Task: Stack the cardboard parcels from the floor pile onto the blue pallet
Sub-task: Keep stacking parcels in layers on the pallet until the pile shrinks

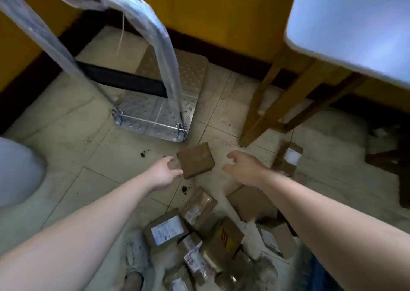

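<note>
Gritty beige tiles (106,157) underlie a flat brown parcel (196,159), left hand (165,172) gripping, right hand (243,166) spread.

Floor (66,157): pale tiles, dark specks scattered.
Cart (159,115): metal platform standing on the tiles near the wall.
Parcel pile (199,235): brown boxes heaped at the lower middle.
Lone labelled parcel (288,157): beside the wooden leg (261,117).

Parcel labels (167,233) too blurry, nothing legible.

Our left hand (163,172) touches a brown parcel (195,159) on the floor (93,155); our right hand (245,167) hovers open just beside it.
</note>
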Available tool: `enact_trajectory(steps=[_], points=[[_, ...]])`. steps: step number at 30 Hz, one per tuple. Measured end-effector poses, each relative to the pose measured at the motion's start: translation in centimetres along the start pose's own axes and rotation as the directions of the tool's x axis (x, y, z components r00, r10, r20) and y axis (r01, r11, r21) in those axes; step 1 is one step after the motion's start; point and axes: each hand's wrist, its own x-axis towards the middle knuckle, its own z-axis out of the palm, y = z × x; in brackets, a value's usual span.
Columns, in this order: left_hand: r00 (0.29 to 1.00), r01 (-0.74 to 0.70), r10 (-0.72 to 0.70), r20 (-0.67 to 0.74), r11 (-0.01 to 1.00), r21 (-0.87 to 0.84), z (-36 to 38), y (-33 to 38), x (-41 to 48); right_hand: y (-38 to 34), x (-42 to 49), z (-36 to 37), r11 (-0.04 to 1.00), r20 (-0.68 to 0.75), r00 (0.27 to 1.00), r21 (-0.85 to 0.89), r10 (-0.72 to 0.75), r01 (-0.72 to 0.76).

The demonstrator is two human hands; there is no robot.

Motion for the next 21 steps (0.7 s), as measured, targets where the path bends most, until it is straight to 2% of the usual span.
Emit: enact_trajectory(steps=[5,8,10,12,15,21], points=[[0.992,0.112,-0.117,-0.035,0.987,-0.118,5.2,-6.3,12.5,4.6,13.1,7.9,0.999,0.039,0.999,0.049,-0.007,0.005],[0.978,0.153,-0.181,-0.102,0.959,-0.236,7.8,-8.7,19.5,6.7,20.6,11.8,0.994,-0.009,1.000,0.104,0.026,-0.025],[0.967,0.182,-0.231,-0.108,0.921,-0.345,9.8,-9.5,23.5,7.6,24.6,14.0,0.986,-0.054,0.997,0.163,0.055,-0.046],[0.964,0.213,-0.264,-0.036,0.845,-0.491,12.0,-9.9,26.3,8.2,27.4,16.0,0.966,-0.043,0.995,0.244,0.093,-0.079],[0.971,0.220,-0.228,0.067,0.759,-0.613,14.2,-9.6,27.6,8.7,28.7,18.0,0.940,-0.039,0.992,0.328,0.118,-0.099],[0.986,0.072,-0.148,-0.072,0.782,-0.620,12.1,-7.4,20.9,8.0,21.7,16.7,0.915,-0.113,0.981,0.388,0.160,-0.105]])
